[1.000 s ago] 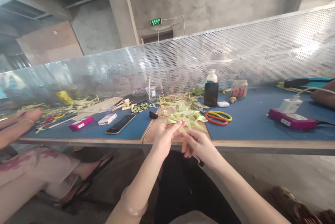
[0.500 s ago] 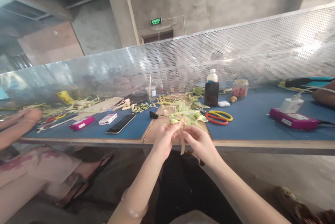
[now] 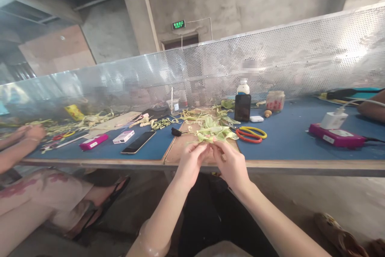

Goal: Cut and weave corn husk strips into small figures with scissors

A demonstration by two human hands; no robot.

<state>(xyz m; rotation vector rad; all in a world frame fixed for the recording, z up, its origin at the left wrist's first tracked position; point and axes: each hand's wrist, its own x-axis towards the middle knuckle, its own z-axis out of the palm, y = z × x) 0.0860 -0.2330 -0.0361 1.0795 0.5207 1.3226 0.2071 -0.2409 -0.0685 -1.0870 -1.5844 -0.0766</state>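
My left hand [image 3: 192, 160] and my right hand [image 3: 230, 160] meet at the front edge of the table, their fingertips pinched close together. Whatever lies between the fingertips is too small and hidden to make out. Pale green leaf strips [image 3: 215, 130] lie directly beyond the fingers, on a brown board [image 3: 174, 152]. To the right of the strips are scissors [image 3: 251, 134] with red and yellow handles. A black object [image 3: 176, 132] is at the board's left side.
A dark phone [image 3: 138, 142], a small box [image 3: 123, 136] and a magenta box [image 3: 94, 142] lie left. Rightward are an upright phone [image 3: 242, 108], a jar [image 3: 275, 101] and a magenta power block [image 3: 337, 135]. Another person's hands [image 3: 33, 132] are at far left.
The strip that hung down between my hands no longer shows. My hands have drawn closer together, and the right one has turned so that its back shows more.
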